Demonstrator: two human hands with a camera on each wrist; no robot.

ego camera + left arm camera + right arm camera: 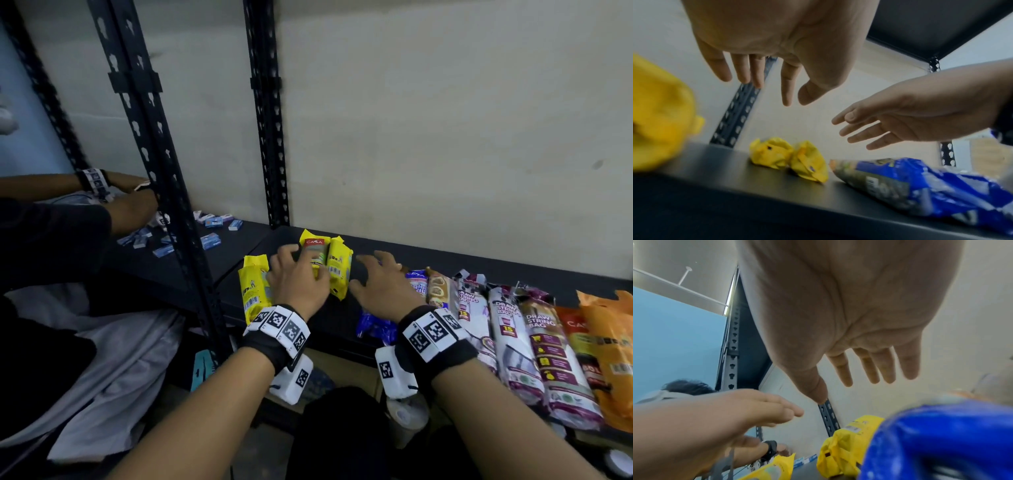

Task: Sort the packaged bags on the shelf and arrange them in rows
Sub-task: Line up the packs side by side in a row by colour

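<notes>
Centre of frame, on the black shelf [394, 260]: left hand [298, 277], fingers spread and slack, hovers over two upright yellow plastic packets [330, 265]; right hand [378, 284] likewise empty. Best to nudge both packets flush beside the third yellow packet [253, 287] lower left.

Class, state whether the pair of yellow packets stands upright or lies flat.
Flat: the yellow packets lie side by side on the shelf.

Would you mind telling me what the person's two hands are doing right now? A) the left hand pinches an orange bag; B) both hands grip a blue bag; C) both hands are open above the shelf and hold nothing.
C: both wrist views show the left hand and right hand with straight, spread fingers above the yellow bags, holding nothing.
</notes>
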